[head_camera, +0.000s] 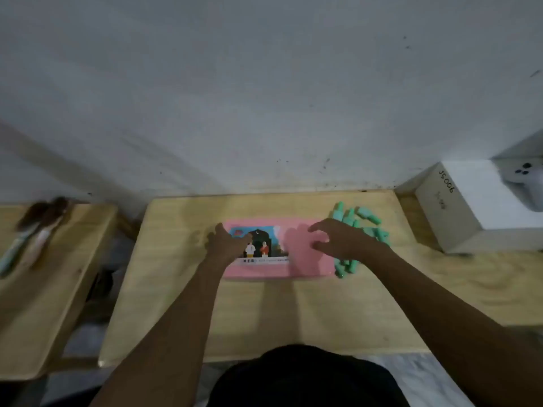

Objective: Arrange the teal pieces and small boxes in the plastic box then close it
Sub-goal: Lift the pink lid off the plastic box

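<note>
A flat pink plastic box (296,268) with a colourful picture label lies lid-down shut at the middle of the wooden table (264,312). My left hand (227,243) rests on its left end, fingers spread over the edge and the label. My right hand (338,239) hovers over the box's right end with fingers loosely spread, holding nothing. A heap of several teal pieces (361,221) lies on the table just right of the box, partly hidden by my right hand and wrist. No small boxes are visible.
A white carton (470,210) with handwriting stands at the table's back right, a white device on it. A second wooden table (44,289) to the left holds brushes (38,224). The wall rises directly behind.
</note>
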Demonstrator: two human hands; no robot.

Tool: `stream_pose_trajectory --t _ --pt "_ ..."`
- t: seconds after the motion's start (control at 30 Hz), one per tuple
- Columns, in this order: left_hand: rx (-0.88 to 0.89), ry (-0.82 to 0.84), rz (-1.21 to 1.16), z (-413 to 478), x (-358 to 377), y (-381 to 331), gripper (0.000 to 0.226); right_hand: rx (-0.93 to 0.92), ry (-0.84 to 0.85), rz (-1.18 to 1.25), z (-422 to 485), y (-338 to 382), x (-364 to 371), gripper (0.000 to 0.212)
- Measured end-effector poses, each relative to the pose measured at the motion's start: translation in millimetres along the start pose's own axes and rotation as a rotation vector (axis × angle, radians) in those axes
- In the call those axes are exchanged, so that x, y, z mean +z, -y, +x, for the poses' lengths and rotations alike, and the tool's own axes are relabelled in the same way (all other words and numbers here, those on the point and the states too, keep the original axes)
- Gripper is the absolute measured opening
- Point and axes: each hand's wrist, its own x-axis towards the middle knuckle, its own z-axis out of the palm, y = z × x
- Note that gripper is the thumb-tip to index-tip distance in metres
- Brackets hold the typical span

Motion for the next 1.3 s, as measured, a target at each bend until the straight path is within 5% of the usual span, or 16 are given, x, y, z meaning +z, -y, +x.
stream_pose_trajectory --t 0.3,0.5,0.73,1.07,1.3 --pt "0.081 -0.063 -0.288 -5.2 13.9 54.4 0.053 -0.012 0.078 -0.450 -12.0 1.0 47.0 0.108" --pt "0.143 -0.012 -0.397 -11.4 11.8 68.4 0.050 0.005 0.002 -0.593 -6.1 12.5 55.6 0.085" --pt "0.334 0.151 -0.590 -32.0 13.1 76.9 0.062 -0.021 0.067 -0.700 -0.9 13.2 52.7 0.092" --pt "0.329 0.117 -0.622 -27.7 22.7 85.8 0.097 -0.070 0.203 -0.777 2.3 19.9 36.9 0.100" --pt "0.265 0.015 -0.698 -38.0 30.8 82.7 0.099 -0.096 0.294 -0.656 5.4 24.4 8.1 0.088"
